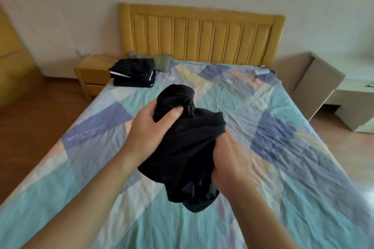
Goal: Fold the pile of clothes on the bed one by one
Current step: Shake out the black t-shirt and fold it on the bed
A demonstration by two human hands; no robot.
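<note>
A crumpled black garment (188,147) hangs bunched in the air above the middle of the bed (283,168). My left hand (149,129) grips its upper left part, thumb pressed into the cloth. My right hand (232,163) holds the garment's right side, its fingers hidden inside the fabric. At the far left corner of the bed lies a stack of folded black clothes (133,73).
The bed carries a patchwork cover in teal, blue and peach. A green pillow (164,62) lies by the yellow headboard (200,34). A wooden nightstand (91,75) stands left of the bed, a cardboard box (309,85) and a white cabinet (352,99) to the right.
</note>
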